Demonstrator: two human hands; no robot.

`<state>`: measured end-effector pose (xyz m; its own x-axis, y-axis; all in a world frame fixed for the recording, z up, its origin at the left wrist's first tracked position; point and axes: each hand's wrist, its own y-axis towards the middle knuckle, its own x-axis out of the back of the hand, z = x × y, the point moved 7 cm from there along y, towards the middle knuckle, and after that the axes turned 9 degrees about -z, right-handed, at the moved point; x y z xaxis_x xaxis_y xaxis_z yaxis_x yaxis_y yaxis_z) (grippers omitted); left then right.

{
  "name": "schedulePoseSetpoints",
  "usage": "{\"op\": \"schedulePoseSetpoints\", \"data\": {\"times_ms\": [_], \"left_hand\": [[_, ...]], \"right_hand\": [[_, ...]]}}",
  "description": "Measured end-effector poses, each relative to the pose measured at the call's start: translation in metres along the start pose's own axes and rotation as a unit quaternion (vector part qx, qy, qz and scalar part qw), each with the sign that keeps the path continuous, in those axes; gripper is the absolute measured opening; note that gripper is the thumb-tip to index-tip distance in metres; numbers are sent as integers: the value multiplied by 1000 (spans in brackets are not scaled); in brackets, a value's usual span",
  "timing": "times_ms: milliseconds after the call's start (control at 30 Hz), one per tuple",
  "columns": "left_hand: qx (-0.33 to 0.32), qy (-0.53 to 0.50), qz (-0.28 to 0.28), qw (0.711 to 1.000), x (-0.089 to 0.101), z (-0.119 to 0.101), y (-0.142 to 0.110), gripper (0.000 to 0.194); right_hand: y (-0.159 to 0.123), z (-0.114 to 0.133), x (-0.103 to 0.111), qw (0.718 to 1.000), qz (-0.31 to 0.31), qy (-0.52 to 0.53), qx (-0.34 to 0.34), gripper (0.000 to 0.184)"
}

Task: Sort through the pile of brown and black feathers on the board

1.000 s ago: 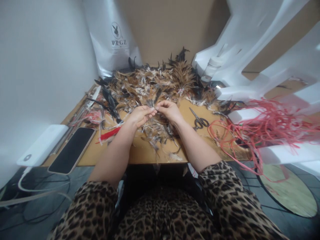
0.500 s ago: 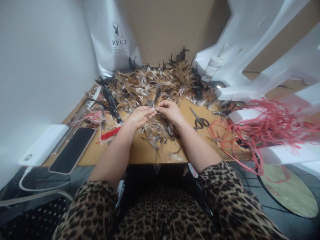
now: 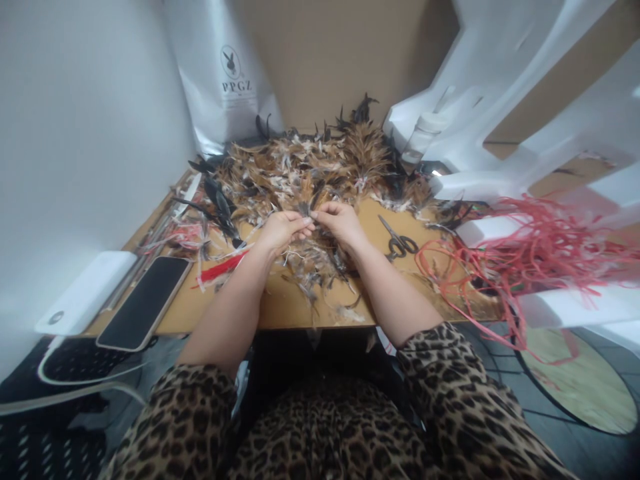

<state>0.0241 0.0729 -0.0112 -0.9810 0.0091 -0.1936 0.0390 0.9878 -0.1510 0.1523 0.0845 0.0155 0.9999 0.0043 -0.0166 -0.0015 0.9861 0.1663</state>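
Tan, board-like tabletop (image 3: 283,310) takes up the most room, and it's a busy one. Big heap of brown, white and black feathers (image 3: 305,157) runs along its far edge. Over the right edge there's a loose tangle of pinkish-red plastic-looking strips (image 3: 550,247). Flat black-screened phone (image 3: 145,303) sits at the near left corner, poking past the edge.

Both hands are out around the middle, fingertips nearly meeting: left hand (image 3: 284,230) in a narrow pinch, right hand (image 3: 341,223) pinched just beside it. Dark-handled metal scissors (image 3: 399,240) lie off to the right, toward the right edge, untouched.

Smallest bit is the actual work: a little fan of brown and grey feathers (image 3: 305,199) at the fingertips, tips toward the far edge. I'd call this step lining up quill ends; next move probably calls for a snug pinch so nothing splays.
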Motion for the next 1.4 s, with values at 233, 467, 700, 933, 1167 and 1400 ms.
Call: {"op": "schedulePoseSetpoints", "data": {"times_ms": [233, 467, 700, 933, 1167, 1400], "left_hand": [[8, 7, 43, 999, -1, 4, 0, 22], [1, 35, 54, 998, -3, 3, -1, 22], [4, 8, 43, 999, -4, 5, -1, 22], [9, 16, 44, 999, -3, 5, -1, 23], [-10, 22, 10, 1000, -3, 3, -1, 20], [4, -13, -1, 1000, -2, 3, -1, 18]], "right_hand": [[-1, -4, -2, 999, 16, 15, -42, 30], [-1, -13, -5, 994, 31, 59, -81, 32], [-1, -5, -2, 998, 6, 46, -43, 27], [-2, -9, -4, 997, 12, 42, -56, 27], [1, -12, -3, 998, 0, 50, -37, 24], [0, -10, -6, 998, 6, 51, -22, 28]]}}
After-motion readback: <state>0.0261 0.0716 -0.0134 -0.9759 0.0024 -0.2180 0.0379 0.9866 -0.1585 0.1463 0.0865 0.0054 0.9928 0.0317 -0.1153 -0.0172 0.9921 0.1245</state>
